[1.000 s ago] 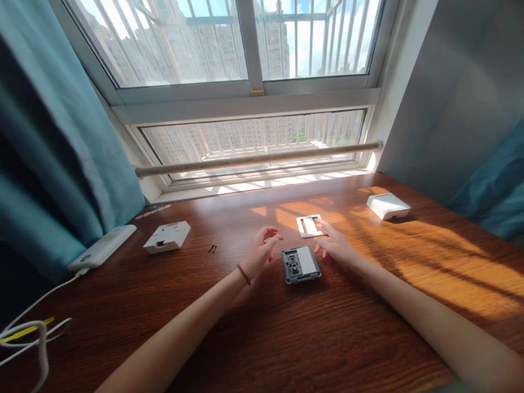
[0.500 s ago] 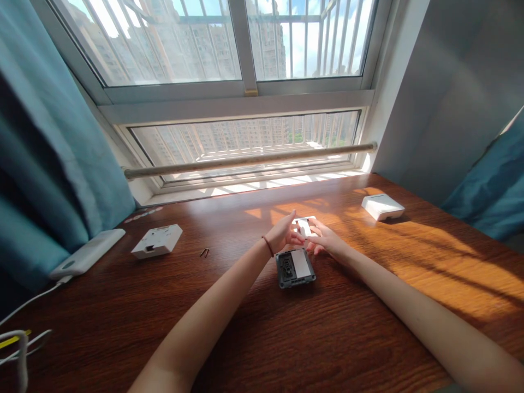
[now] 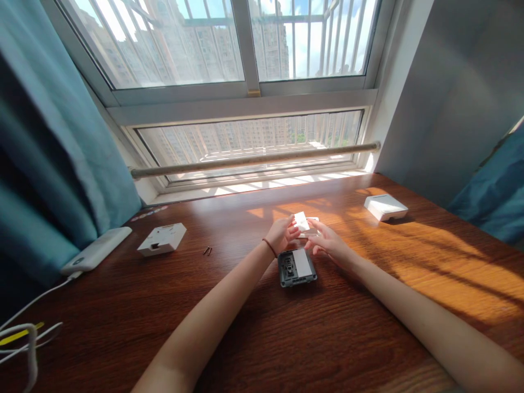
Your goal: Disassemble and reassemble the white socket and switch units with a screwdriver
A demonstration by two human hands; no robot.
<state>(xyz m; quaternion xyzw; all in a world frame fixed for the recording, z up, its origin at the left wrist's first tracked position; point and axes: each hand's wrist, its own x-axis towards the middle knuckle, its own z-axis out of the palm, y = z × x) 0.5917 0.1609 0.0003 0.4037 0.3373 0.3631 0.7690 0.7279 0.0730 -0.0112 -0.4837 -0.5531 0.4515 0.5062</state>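
A small white rectangular plate (image 3: 302, 221), like a wall-switch rocker, is raised in my left hand (image 3: 284, 231), pinched at its left edge. My right hand (image 3: 329, 244) is just right of it with fingers apart and slightly curled; whether a fingertip touches the plate is unclear. Behind and below the plate is a white frame (image 3: 310, 230), partly hidden by both hands. Nearer to me a dark grey wall-switch module (image 3: 297, 268) lies face up on the table. A white rocker (image 3: 302, 263) covers its right half, while the left half shows its inner mechanism.
Two small screws (image 3: 207, 250) lie left of my hands. Farther left sit a white mounting box (image 3: 162, 239) and a white power bank (image 3: 97, 251) with a cable (image 3: 35, 295). Another white box (image 3: 385, 207) stands at the right in sunlight. The window sill borders the wooden table's (image 3: 245, 327) back.
The white plate has been lifted and tilted up in my left hand, above the frame. My right hand is slightly farther from it. The view has shifted a little.
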